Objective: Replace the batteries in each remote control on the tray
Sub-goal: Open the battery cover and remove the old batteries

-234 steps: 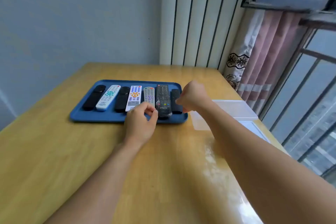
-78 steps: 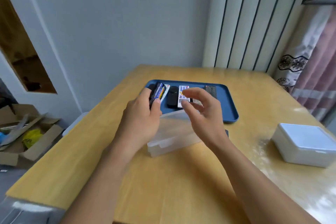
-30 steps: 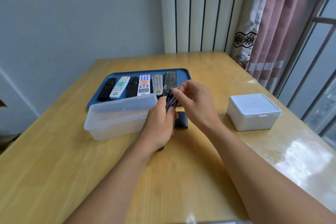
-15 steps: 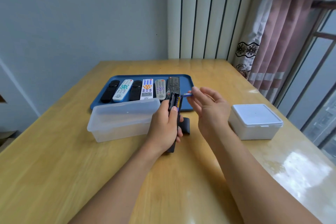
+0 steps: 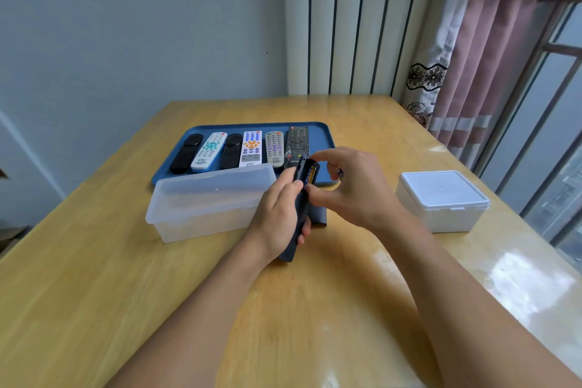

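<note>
Black plastic makes up the remote (image 5: 298, 217) that the left hand (image 5: 277, 217) grips round its lower body, back side up, lifted just above the desk (image 5: 94, 277). Its battery bay is open at the top end, above the grip, and one battery (image 5: 310, 174) with a yellow-and-blue label sits in it. The right hand (image 5: 352, 186) comes in from the other side, fingers curled, its thumb and forefinger pinching at the near end of that battery; a small blue object pokes out behind its fingers, too hidden to name. A dark flat piece, probably the bay cover (image 5: 318, 214), lies on the desk just under the grip. Beyond the grip, six more remotes lie in a blue tray (image 5: 324, 132); a clear bin (image 5: 204, 201) sits left of it, a lidded white box (image 5: 441, 198) to the right.

The remote looks light and stiff but smooth, so a wrap round its narrow middle suits it. The battery is small and slick; pinching its end and levering against the spring seems wise.
</note>
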The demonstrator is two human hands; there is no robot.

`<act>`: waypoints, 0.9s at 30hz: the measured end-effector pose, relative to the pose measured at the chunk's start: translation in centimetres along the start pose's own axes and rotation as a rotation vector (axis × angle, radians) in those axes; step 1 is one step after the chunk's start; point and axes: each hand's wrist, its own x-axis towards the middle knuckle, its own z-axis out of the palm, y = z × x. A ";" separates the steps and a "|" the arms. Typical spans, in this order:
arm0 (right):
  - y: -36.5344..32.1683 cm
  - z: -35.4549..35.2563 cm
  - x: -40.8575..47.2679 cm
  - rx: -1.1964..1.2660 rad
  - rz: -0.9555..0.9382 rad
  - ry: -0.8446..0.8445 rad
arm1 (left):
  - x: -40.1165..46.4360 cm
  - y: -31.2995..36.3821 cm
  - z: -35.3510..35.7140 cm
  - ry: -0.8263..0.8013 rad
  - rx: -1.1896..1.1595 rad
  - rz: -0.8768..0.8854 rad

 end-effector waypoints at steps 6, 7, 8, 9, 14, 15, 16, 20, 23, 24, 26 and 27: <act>0.4 -0.1 0.3 -0.101 -0.090 -0.049 | 0.0 -0.3 -0.2 -0.022 0.102 0.012; 0.2 0.0 0.4 -0.126 -0.097 -0.060 | 0.0 -0.4 -0.2 -0.017 0.119 0.013; 0.1 0.0 0.4 -0.146 -0.101 -0.069 | 0.1 -0.4 -0.2 -0.011 0.134 0.017; -0.1 0.1 0.5 -0.163 -0.107 -0.075 | 0.1 -0.4 -0.2 -0.008 0.144 0.024; -0.3 -0.1 0.6 -0.266 -0.126 -0.129 | 0.0 -0.3 -0.4 -0.042 0.139 0.044; -0.1 -0.2 0.5 -0.282 -0.124 -0.138 | 0.0 -0.3 -0.3 -0.047 0.143 0.036; -0.1 -0.3 0.5 -0.294 -0.121 -0.150 | 0.0 -0.3 -0.4 -0.046 0.150 0.029; 0.1 -0.1 0.3 -0.323 -0.100 -0.179 | 0.3 -0.4 -0.1 -0.041 0.206 0.010; 0.0 0.3 0.3 -0.322 -0.082 -0.184 | 0.3 -0.5 0.0 0.000 0.333 0.006; 0.0 0.5 0.3 -0.334 -0.078 -0.187 | 0.3 -0.6 0.0 0.007 0.373 0.013; 0.0 0.6 0.3 -0.340 -0.071 -0.188 | 0.4 -0.8 0.1 0.016 0.420 0.035; 0.0 0.7 0.2 -0.330 -0.074 -0.187 | 0.4 -0.8 0.1 0.024 0.431 0.041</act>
